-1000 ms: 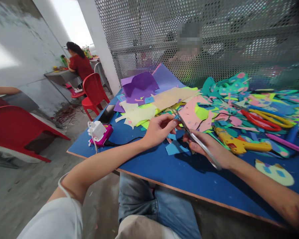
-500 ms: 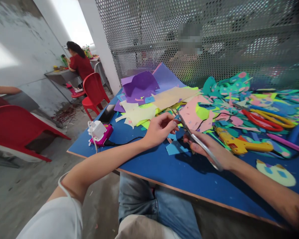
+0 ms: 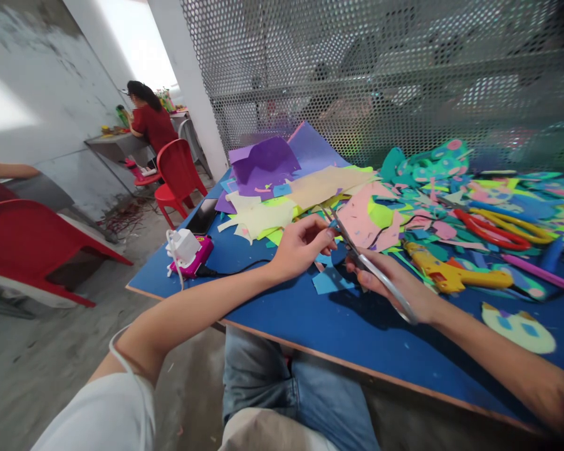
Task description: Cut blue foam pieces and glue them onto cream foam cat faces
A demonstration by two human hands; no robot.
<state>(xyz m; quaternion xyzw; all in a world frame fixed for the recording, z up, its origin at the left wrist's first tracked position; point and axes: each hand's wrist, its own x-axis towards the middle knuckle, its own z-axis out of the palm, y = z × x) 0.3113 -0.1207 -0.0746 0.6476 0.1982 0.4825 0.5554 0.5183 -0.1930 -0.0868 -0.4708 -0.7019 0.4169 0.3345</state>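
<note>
Scissors gripped in right fingers, left fingers pinching scrap, blue table, mesh wall

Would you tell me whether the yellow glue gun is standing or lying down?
Lying down: the glue gun rests flat on the table, just beyond the right hand.

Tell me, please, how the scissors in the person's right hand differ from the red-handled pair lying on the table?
The held scissors look all bare metal; the red-handled pair has bright plastic loops. The held scissors are gripped in the right hand, tips at a blue scrap pinched by the left hand; the red-handled pair lies flat among paper offcuts, untouched. Both are over the blue table.
</note>
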